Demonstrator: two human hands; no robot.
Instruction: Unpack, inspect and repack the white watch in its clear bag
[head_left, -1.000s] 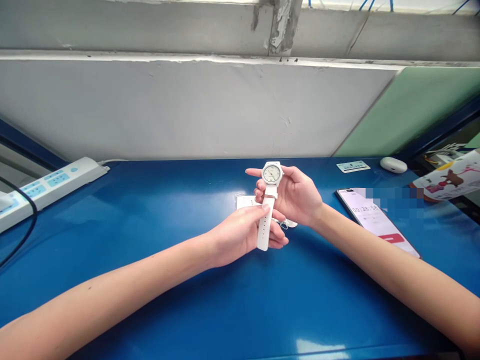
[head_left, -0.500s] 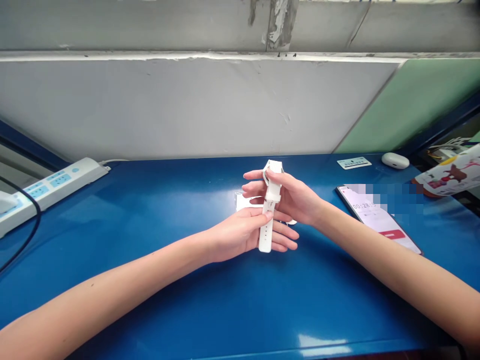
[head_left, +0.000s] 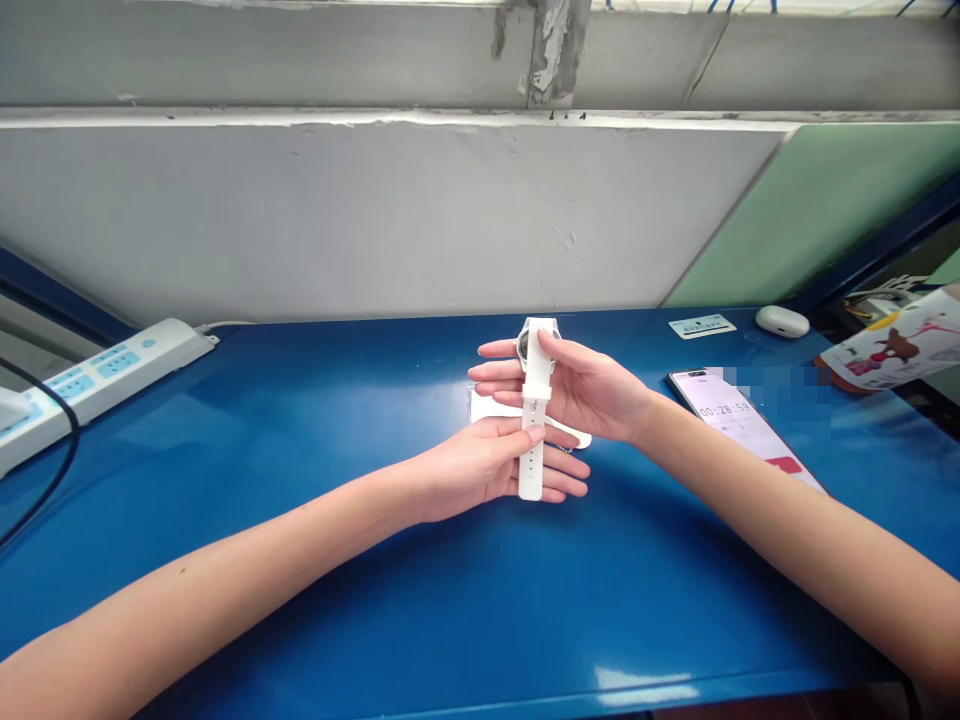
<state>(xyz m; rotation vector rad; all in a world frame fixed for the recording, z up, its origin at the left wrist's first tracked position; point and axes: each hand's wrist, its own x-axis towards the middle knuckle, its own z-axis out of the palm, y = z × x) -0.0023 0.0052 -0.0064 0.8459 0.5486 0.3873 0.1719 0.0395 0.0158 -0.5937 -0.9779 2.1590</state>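
A white watch (head_left: 537, 375) hangs upright between my two hands, its round case at the top and its holed strap end pointing down. My left hand (head_left: 491, 460) pinches the lower strap under its thumb, with the fingers stretched out behind. Around the upper part, my right hand (head_left: 577, 385) holds the watch with the thumb on the strap near the case and its fingers extended behind. A white object (head_left: 495, 404) lies on the table behind my hands, partly hidden by them.
On the blue table (head_left: 465, 620) a white power strip (head_left: 112, 375) lies at the left with a black cable (head_left: 64, 470). At the right are a phone (head_left: 739, 420), a card (head_left: 702, 326), a white earbud case (head_left: 782, 321) and a printed container (head_left: 896, 345).
The strap now lies straighter and more of the round case shows on its left. My right fingers have straightened slightly. The view has shifted a little.
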